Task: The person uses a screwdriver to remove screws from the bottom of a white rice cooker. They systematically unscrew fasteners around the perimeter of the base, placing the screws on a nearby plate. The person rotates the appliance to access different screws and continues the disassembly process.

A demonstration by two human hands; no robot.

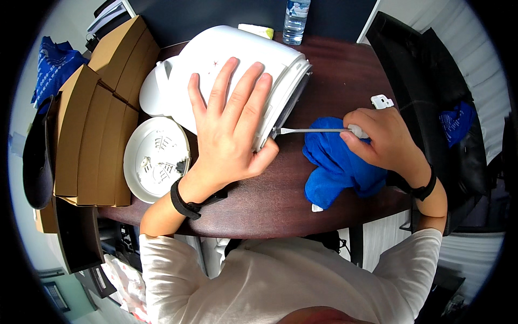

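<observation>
A large white rounded plastic appliance (pixel 232 51) lies tilted on the table, its open-looking rim facing right. My left hand (pixel 232 124) presses on its shell with fingers spread, the thumb near the rim's lower end. A flat-blade screwdriver (pixel 315 130) is gripped by its pale handle in my right hand (pixel 383 135), closed around it. The blade points left, its tip at the seam of the rim beside my left thumb; how deep it sits is hidden. Beneath the shaft and my right hand lies a crumpled blue cloth (pixel 337 167).
A round white plastic base (pixel 156 175) with inner ribs and a small black part lies left on the dark wooden table (pixel 270 202). Cardboard boxes (pixel 91 146) stand beyond it. A water bottle (pixel 295 24) is at the back, a small white piece (pixel 382 101) at right.
</observation>
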